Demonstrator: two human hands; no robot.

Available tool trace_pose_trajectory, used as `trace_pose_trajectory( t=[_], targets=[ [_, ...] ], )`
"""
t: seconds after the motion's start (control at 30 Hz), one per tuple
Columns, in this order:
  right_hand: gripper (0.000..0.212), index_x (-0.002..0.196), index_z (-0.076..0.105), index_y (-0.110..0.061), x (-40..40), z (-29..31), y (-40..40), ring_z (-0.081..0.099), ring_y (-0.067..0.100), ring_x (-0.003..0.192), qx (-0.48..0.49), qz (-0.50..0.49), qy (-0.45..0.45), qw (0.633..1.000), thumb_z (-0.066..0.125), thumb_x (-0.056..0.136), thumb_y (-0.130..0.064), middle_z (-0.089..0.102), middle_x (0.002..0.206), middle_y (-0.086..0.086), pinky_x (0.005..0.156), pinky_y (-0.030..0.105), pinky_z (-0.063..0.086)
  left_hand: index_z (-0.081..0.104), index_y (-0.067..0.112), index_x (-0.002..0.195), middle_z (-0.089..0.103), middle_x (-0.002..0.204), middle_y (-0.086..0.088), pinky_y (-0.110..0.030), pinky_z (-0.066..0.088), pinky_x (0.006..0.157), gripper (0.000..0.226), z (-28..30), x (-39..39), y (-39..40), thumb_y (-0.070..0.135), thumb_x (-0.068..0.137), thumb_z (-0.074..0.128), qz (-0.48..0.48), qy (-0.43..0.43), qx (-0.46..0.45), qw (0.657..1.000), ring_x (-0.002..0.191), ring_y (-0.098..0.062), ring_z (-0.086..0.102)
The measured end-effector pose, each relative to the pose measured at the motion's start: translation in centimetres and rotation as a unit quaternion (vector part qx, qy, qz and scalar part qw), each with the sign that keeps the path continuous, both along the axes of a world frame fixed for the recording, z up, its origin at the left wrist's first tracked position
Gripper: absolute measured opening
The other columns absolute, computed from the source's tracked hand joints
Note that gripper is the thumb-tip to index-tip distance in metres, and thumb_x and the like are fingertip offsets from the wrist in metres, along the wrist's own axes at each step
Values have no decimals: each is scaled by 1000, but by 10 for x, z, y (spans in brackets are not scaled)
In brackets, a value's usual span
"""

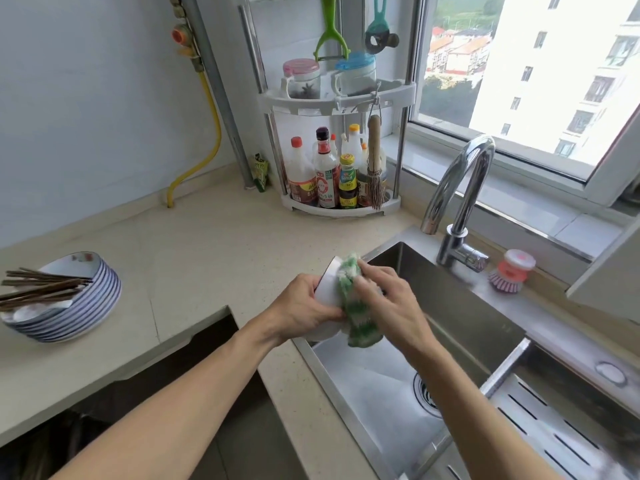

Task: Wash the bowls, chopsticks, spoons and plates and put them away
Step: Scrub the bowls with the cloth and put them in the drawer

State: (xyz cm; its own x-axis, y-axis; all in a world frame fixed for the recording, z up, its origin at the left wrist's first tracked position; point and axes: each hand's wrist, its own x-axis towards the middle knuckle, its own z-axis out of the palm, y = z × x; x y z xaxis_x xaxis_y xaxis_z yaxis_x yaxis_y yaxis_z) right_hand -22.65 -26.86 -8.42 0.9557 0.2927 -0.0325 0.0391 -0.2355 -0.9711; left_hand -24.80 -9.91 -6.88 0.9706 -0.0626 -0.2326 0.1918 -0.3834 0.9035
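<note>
Over the left rim of the steel sink [460,306], my left hand [304,311] grips a white bowl [330,285] tipped on its side. My right hand [388,303] holds a green and white cloth [358,317] against the bowl's open side. The bowl's inside is hidden by the cloth and my fingers. At the far left of the counter stands a stack of blue-striped white plates [79,306]. Several dark chopsticks [45,285] lie across the top plate.
A chrome tap [460,199] arches over the sink's back edge, with a pink dish brush [512,275] beside it. A corner rack [339,202] holds sauce bottles and jars. A slotted drain tray [554,431] sits at the lower right. The beige counter [207,251] runs left.
</note>
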Motion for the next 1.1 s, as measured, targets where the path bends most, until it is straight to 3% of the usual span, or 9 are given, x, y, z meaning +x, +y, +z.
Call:
trace_pose_trajectory(
  t=[0.07, 0.2, 0.27, 0.47, 0.67, 0.83, 0.93, 1.0, 1.1],
  targets=[
    [47, 141, 52, -28, -12, -17, 13, 36, 20, 132, -89, -68, -90, 990, 52, 97, -43, 44, 140, 4, 107, 29, 28, 73, 1, 90, 74, 78, -3, -28, 57, 65, 9, 3, -3, -6, 0, 81, 77, -20, 1, -2, 1000, 71, -15, 70],
    [39, 124, 50, -43, -9, -23, 22, 64, 20, 106, 38, -91, -49, 994, 41, 90, -58, 64, 122, 5, 91, 45, 53, 72, 5, 85, 73, 76, -1, -25, 55, 63, 11, 8, -7, -15, -2, 78, 78, -65, -9, 0, 998, 71, -17, 71],
    [36, 130, 51, -47, 13, -18, 14, 63, 21, 108, 96, -82, 33, 991, 42, 95, -52, 60, 129, 2, 94, 49, 53, 72, 2, 91, 74, 86, -7, -31, 60, 67, 18, 11, -7, -14, 2, 75, 81, -76, -21, 27, 996, 77, -23, 74],
    [39, 133, 44, -59, -6, -24, 29, 51, 11, 121, 25, -23, -72, 997, 39, 95, -51, 47, 138, -4, 104, 33, 41, 69, 8, 74, 69, 67, 2, -27, 55, 57, 15, 11, -2, -11, -4, 77, 77, -27, -29, 34, 999, 62, -13, 68],
    [27, 118, 64, -36, 25, -14, 9, 67, 26, 94, 183, -18, 187, 965, 46, 100, -45, 67, 109, 8, 87, 46, 55, 69, 4, 91, 70, 91, -8, -29, 60, 65, 24, 18, -5, -19, 6, 72, 83, -73, -35, 86, 993, 82, -24, 72],
    [45, 132, 47, -58, 2, -29, 19, 57, 22, 121, 84, -46, -4, 995, 38, 88, -66, 55, 135, 2, 103, 48, 48, 72, 4, 83, 73, 83, -10, -43, 62, 73, 20, 18, 1, -15, -1, 67, 83, -76, 0, 86, 993, 78, -28, 73],
    [33, 118, 63, -39, 4, -28, 12, 68, 28, 93, 177, -53, 130, 974, 45, 95, -55, 67, 110, 11, 71, 41, 60, 73, 2, 83, 73, 85, -13, -48, 62, 74, 19, 20, -1, -23, 1, 67, 82, -96, 7, 100, 990, 80, -29, 73],
    [34, 90, 67, -13, 7, -19, 1, 66, 30, 68, 287, -28, 307, 907, 54, 90, -45, 67, 82, 13, 48, 32, 53, 72, 3, 85, 72, 89, -14, -47, 63, 70, 19, 24, -4, -29, 3, 69, 82, -121, 9, 105, 987, 79, -28, 73],
    [36, 72, 65, -9, 8, -17, -7, 65, 29, 60, 352, -30, 387, 851, 54, 87, -40, 64, 71, 12, 50, 31, 54, 69, 5, 87, 69, 90, -10, -40, 63, 65, 21, 27, -6, -31, 5, 71, 82, -152, 6, 120, 981, 79, -25, 73]
  ],
)
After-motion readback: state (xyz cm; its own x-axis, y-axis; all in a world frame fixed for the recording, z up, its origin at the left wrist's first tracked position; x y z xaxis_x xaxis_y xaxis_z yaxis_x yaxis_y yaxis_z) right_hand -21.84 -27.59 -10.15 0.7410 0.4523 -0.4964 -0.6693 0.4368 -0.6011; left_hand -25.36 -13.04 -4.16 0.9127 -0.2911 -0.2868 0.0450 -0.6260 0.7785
